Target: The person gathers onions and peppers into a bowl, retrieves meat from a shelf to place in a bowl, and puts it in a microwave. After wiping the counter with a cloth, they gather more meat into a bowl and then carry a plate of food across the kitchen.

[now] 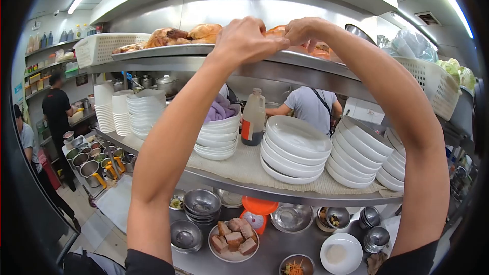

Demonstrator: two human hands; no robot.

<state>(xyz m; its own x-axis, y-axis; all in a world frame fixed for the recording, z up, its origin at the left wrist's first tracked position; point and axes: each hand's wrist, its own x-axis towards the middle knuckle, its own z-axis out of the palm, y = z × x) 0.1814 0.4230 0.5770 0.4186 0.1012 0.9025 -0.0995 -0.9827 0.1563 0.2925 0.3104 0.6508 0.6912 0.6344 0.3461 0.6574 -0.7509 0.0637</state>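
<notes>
Both arms reach up to a metal tray (168, 50) on the top shelf, where browned whole cooked poultry (165, 36) lies. My left hand (248, 40) is at the tray's front rim with fingers curled inward. Close to its right, my right hand (305, 31) bends down over the tray, its fingers also curled. Orange-brown cooked meat (322, 50) shows under and beside the right hand. Whatever the fingers grip is hidden behind the hands.
White baskets (109, 48) flank the tray. The shelf below holds stacked white plates (298, 142), bowls (216, 140) and a plastic jug (253, 117). Lower down are pork chunks (234, 239), an orange-topped scale (257, 214) and metal bowls (202, 203). Other people (310, 107) stand beyond.
</notes>
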